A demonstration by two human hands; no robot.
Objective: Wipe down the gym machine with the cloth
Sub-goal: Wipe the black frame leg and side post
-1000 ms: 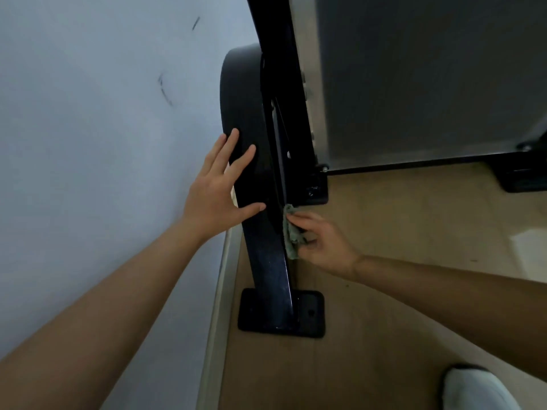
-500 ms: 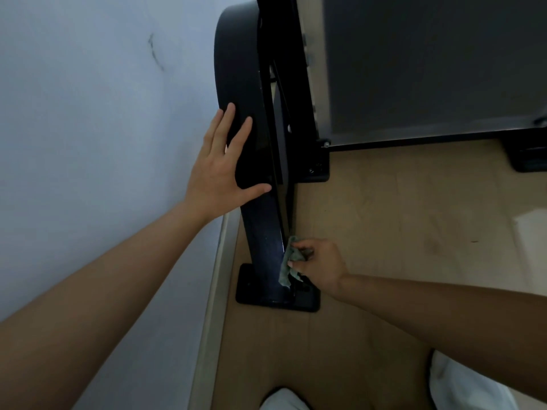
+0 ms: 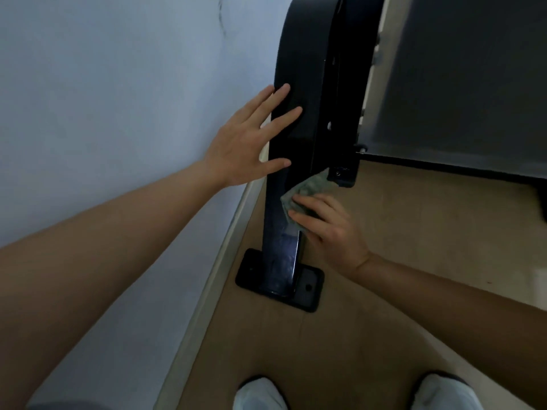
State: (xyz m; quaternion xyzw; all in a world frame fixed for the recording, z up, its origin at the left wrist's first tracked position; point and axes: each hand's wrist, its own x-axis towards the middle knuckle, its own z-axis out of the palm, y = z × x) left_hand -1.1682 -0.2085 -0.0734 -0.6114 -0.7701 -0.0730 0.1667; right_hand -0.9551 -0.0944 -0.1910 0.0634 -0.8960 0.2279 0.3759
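The gym machine's black curved upright (image 3: 299, 93) runs down to a black foot plate (image 3: 307, 290) bolted to the floor. My left hand (image 3: 248, 143) lies flat against the upright's left face, fingers spread, holding nothing. My right hand (image 3: 328, 229) presses a small grey-green cloth (image 3: 307, 187) against the upright's right side, about midway between the foot plate and a second black bracket (image 3: 343, 176). Part of the cloth is hidden under my fingers.
A pale wall (image 3: 118, 113) stands close on the left, with a light skirting strip (image 3: 213, 276) along the floor. A large grey panel (image 3: 461, 78) of the machine fills the upper right. The floor (image 3: 414, 232) is tan. Two white shoe tips (image 3: 260, 393) show at the bottom edge.
My right hand has carried the cloth up the upright, from beside the foot plate to its middle. The left hand has stayed flat on the upright. The view has tilted down.
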